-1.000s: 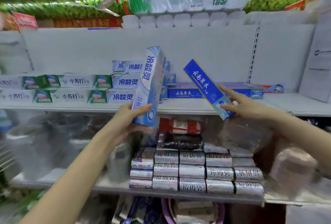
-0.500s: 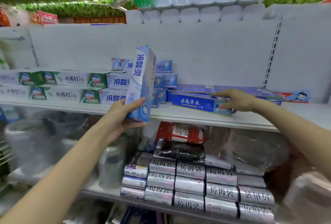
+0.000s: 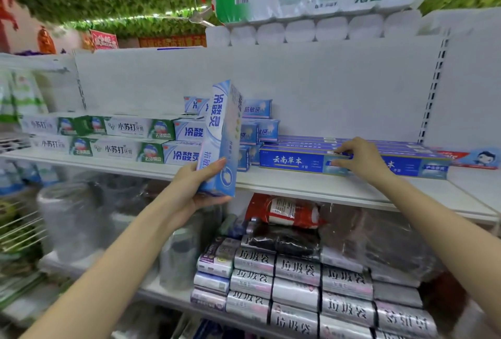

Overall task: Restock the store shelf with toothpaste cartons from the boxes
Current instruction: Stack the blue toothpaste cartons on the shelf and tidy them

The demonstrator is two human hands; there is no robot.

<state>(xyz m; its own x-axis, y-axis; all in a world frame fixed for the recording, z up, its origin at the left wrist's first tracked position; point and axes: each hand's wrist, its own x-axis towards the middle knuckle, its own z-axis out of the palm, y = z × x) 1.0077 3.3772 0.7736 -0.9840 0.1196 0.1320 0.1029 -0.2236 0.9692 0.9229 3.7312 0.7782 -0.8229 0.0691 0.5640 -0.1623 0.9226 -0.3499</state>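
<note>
White store shelf [image 3: 311, 186], left hand [image 3: 189, 189] gripping pale blue toothpaste carton [image 3: 221, 135] upright just before shelf's front edge, right hand [image 3: 357, 158] pinching dark blue toothpaste carton [image 3: 290, 161] lying flat on shelf, green-and-white cartons [image 3: 122, 138] stacked at shelf's left.

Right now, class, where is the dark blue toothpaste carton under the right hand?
Head view: the dark blue carton lies flat on the white shelf, right of the stacked light blue cartons, its right end held by the right hand.

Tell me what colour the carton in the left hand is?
The carton is light blue and white; head view.
</note>
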